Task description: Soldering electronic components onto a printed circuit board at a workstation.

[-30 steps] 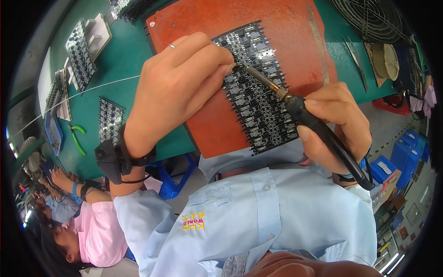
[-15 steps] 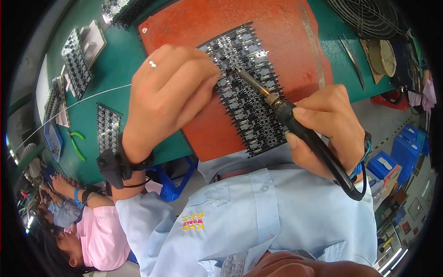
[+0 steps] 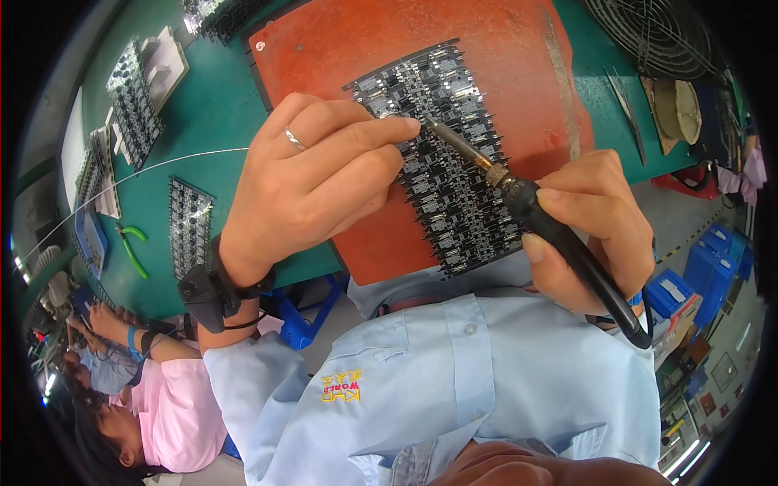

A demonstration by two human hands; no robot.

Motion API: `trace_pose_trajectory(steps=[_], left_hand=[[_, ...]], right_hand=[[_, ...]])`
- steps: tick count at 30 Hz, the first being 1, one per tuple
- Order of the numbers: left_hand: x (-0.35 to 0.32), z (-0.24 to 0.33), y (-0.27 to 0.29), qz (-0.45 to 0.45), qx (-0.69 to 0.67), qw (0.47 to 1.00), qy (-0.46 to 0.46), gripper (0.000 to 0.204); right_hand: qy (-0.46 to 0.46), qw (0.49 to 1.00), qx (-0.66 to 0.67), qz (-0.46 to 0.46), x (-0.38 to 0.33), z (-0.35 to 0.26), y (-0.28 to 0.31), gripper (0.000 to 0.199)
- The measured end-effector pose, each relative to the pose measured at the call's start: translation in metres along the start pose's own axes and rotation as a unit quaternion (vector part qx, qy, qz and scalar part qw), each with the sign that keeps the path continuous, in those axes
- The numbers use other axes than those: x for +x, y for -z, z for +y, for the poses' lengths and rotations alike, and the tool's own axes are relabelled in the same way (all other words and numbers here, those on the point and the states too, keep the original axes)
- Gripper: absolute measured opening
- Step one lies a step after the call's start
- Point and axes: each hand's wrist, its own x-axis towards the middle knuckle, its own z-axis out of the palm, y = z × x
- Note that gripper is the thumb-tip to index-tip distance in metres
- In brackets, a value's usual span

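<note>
A black panel of small circuit boards (image 3: 466,198) lies on the red mat (image 3: 535,97). My right hand (image 3: 604,223) grips a black soldering iron (image 3: 567,247), its metal tip pointing up and left at the upper middle of the panel. Close by that tip, my left hand (image 3: 316,166) is pinched, index finger stretched over the board. A thin silvery solder wire (image 3: 186,159) runs from the far left to behind this hand; its end at the fingertips is too small to make out.
Green-handled cutters (image 3: 132,251) and another board panel (image 3: 190,227) lie on the green table (image 3: 235,190) at left. More panels (image 3: 134,105) stand beyond. Tweezers (image 3: 626,113), a spool (image 3: 677,112) and a fan guard (image 3: 652,32) are at right. A co-worker in pink (image 3: 178,413) sits at lower left.
My left hand has turned, its index finger now reaching towards the iron's tip. The iron and my right hand have shifted slightly right in view, as has the panel.
</note>
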Motion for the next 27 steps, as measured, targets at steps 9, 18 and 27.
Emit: trace_pose_trajectory(steps=[9, 18, 27], left_hand=[[0.001, -0.001, 0.0, 0.002, -0.013, 1.0, 0.007, 0.026], [0.0, 0.001, 0.0, 0.007, -0.005, 1.0, 0.005, 0.024], [0.005, 0.002, 0.008, 0.006, -0.01, 1.0, 0.016, 0.024]], right_hand=[[0.005, 1.0, 0.013, -0.011, -0.001, 0.003, 0.002, 0.043], [0.01, 0.999, 0.02, 0.036, -0.002, 0.005, 0.008, 0.036], [0.01, 0.999, 0.017, -0.05, 0.001, 0.009, 0.009, 0.035]])
